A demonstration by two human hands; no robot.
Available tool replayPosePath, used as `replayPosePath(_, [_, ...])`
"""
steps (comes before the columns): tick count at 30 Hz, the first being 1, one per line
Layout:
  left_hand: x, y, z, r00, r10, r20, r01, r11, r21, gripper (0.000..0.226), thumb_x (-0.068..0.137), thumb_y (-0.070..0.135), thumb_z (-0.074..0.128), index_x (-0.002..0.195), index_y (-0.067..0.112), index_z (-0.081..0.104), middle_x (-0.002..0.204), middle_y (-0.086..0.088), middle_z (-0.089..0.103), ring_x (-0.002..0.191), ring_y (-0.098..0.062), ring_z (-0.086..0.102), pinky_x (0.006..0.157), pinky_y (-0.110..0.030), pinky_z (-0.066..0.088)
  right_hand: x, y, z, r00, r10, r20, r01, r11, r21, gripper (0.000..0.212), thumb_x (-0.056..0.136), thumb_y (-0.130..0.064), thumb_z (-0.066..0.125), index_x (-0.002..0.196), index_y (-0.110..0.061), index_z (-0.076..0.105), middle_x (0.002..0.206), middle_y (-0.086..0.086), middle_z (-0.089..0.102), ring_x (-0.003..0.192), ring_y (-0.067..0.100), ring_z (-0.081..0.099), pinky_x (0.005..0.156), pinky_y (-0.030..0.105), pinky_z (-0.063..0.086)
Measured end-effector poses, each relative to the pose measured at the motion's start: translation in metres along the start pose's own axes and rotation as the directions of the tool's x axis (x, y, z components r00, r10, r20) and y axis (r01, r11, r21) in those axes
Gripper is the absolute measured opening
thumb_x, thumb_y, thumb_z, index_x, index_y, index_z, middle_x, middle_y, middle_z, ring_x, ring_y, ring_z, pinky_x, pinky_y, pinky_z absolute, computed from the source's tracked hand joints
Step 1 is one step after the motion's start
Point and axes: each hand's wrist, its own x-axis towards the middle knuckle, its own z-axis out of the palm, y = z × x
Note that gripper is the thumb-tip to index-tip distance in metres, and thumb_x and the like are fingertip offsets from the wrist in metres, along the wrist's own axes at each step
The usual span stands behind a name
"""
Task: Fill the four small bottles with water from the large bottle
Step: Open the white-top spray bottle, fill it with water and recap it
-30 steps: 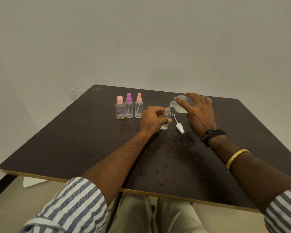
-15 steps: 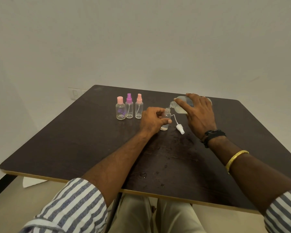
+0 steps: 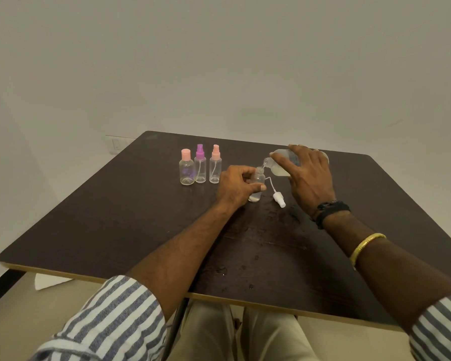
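Pointing left — large bottle (image 3: pixel 277 169), nearly horizontal

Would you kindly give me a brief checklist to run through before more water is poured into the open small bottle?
1. Left hand grips open small bottle upright: ok.
2. Right hand holds large bottle tilted, mouth at the small bottle's neck: ok.
3. Small bottle full: not ok, water only near its bottom.
4. White spray cap lies on table, clear of the pour: ok.
5. Three capped bottles filled: cannot tell.
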Motion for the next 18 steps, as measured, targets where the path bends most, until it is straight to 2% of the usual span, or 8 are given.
replayPosePath(10, [-0.0010, 0.0000, -0.0007, 1.000, -0.001, -0.003, 0.001, 1.000, 0.002, 0.049, 0.067, 0.026, 0.094, 0.110, 0.014, 0.077, 0.096, 0.003, 0.078, 0.086, -0.011, 0.074, 0.081, -0.038, 0.064, 0.0002, -0.0003, -0.0010, 1.000, -0.014, -0.009, 0.014, 1.000, -0.014, 0.083, 0.077, 0.011, 0.066, 0.143, -0.036, 0.045, 0.142, 0.016, 0.050, 0.128, 0.038, 0.048, 0.106, 0.057, 0.038])
replayPosePath(13, [-0.0010, 0.0005, -0.0006, 1.000, -0.001, -0.006, 0.001, 1.000, 0.002, 0.044, 0.066, 0.026, 0.094, 0.105, 0.014, 0.078, 0.092, 0.002, 0.078, 0.084, -0.014, 0.075, 0.079, -0.039, 0.064, 0.0006, 0.0000, -0.0007, 1.000, -0.013, -0.006, 0.013, 1.000, -0.014, 0.084, 0.077, 0.011, 0.065, 0.143, -0.037, 0.044, 0.142, 0.016, 0.050, 0.129, 0.038, 0.047, 0.106, 0.057, 0.037])
replayPosePath(18, [-0.0005, -0.0010, -0.0004, 1.000, 0.002, -0.005, -0.002, 1.000, 0.013, 0.050, 0.067, 0.028, 0.094, 0.111, 0.014, 0.077, 0.097, 0.003, 0.078, 0.086, -0.010, 0.074, 0.081, -0.038, 0.064, 0.0006, -0.0007, -0.0013, 1.000, -0.012, -0.006, 0.012, 1.000, -0.013, 0.083, 0.078, 0.010, 0.064, 0.143, -0.037, 0.044, 0.142, 0.016, 0.050, 0.129, 0.038, 0.047, 0.106, 0.056, 0.037])
